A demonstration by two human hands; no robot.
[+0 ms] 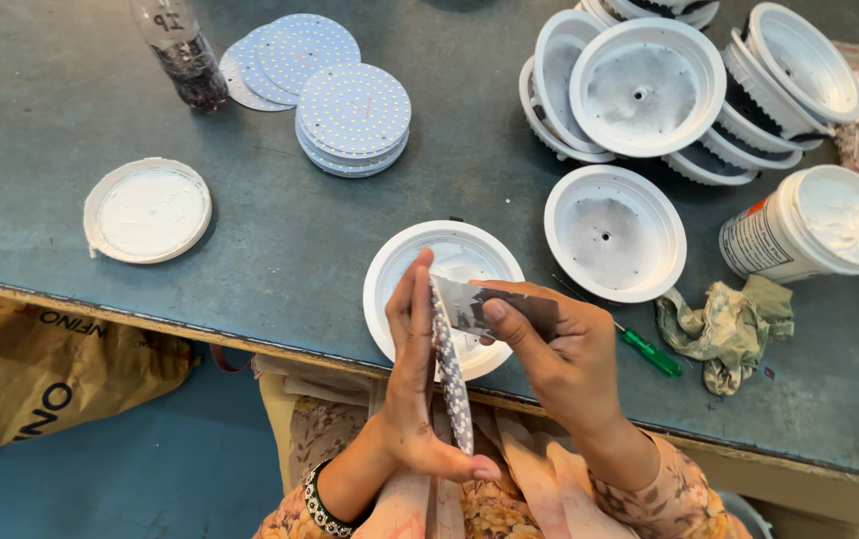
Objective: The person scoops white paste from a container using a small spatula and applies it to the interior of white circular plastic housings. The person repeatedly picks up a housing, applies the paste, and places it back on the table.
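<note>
Left hand (412,384) gripping a round white dotted circuit disc (450,374) on edge, right hand (559,349) pinching a flat grey scraper (494,304) against it, above a white round plastic housing (400,262) on the grey bench (300,230), white labelled paste tub (779,235) right, tan printed bag (40,374) lower left

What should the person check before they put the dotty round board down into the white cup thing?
1. Left hand holds the round LED board on edge: ok.
2. Right hand holds the flat scraper against the board: ok.
3. White housing sits open right beneath the hands: ok.
4. Paste spread evenly on the board's back: cannot tell.
5. Paste tub open, within reach: ok.
6. Green screwdriver lies beside the housing: ok.
</note>
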